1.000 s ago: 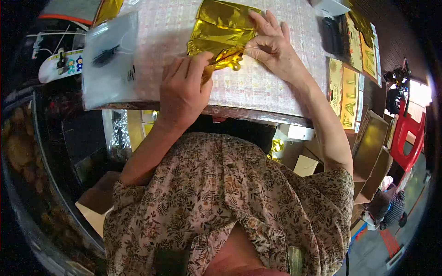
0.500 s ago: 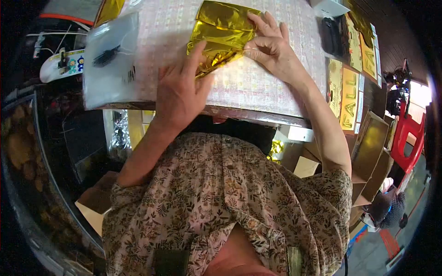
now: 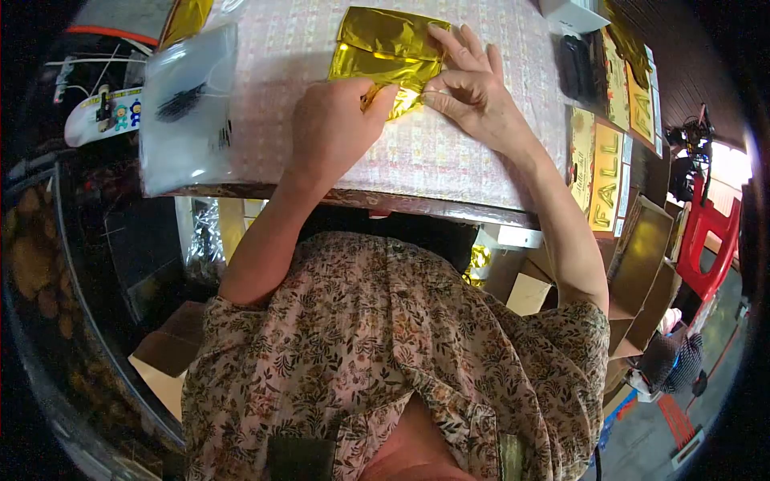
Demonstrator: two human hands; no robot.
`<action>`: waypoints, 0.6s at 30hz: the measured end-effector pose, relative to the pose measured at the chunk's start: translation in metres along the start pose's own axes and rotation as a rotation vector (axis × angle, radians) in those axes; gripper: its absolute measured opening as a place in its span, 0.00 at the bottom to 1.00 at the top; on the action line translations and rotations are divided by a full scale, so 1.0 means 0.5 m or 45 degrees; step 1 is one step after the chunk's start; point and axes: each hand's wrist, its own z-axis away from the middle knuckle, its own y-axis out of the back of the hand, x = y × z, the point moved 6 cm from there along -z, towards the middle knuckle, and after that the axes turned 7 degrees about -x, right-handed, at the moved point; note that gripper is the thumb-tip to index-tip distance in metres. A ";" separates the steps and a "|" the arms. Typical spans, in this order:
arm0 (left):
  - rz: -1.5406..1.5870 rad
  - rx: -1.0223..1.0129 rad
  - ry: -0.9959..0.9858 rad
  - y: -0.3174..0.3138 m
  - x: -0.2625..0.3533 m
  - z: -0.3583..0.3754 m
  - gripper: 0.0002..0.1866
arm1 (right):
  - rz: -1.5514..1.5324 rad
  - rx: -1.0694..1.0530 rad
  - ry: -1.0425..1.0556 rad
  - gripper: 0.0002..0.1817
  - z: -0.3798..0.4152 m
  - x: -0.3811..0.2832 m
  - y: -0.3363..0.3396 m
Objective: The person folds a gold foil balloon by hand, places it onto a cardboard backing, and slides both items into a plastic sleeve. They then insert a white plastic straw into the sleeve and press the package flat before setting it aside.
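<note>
A folded sheet of shiny gold foil (image 3: 385, 58) lies on the patterned tablecloth, creased across its middle. My left hand (image 3: 335, 119) is closed around its near left edge, thumb toward the foil, and the fingertips are partly hidden. At the near right corner, my right hand (image 3: 480, 94) pinches the foil between thumb and index finger. Its other fingers are raised and spread. The foil between the two hands is crumpled.
Clear plastic bags (image 3: 191, 112) with dark print lie on the left of the table (image 3: 449, 164). On the right are a black object (image 3: 576, 66), FALL packages (image 3: 607, 180) and a white box (image 3: 573, 12). Open cardboard boxes (image 3: 642, 276) and a red plastic chair (image 3: 712, 240) stand farther right.
My left hand has gone from spread fingers over the foil to a closed grip on its near edge. My right hand keeps its pinch at the corner.
</note>
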 end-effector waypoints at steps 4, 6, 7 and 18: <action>-0.025 -0.035 -0.007 0.000 0.000 -0.008 0.20 | -0.006 0.016 -0.027 0.08 0.000 0.001 -0.004; 0.006 -0.048 0.031 -0.005 -0.003 -0.007 0.20 | 0.014 0.066 -0.068 0.07 0.003 0.000 -0.004; 0.009 -0.049 0.034 -0.005 -0.004 -0.007 0.20 | 0.015 0.061 -0.069 0.07 0.003 -0.003 -0.004; -0.053 -0.088 0.103 -0.004 0.001 -0.011 0.17 | 0.463 0.151 -0.016 0.11 0.032 -0.102 -0.006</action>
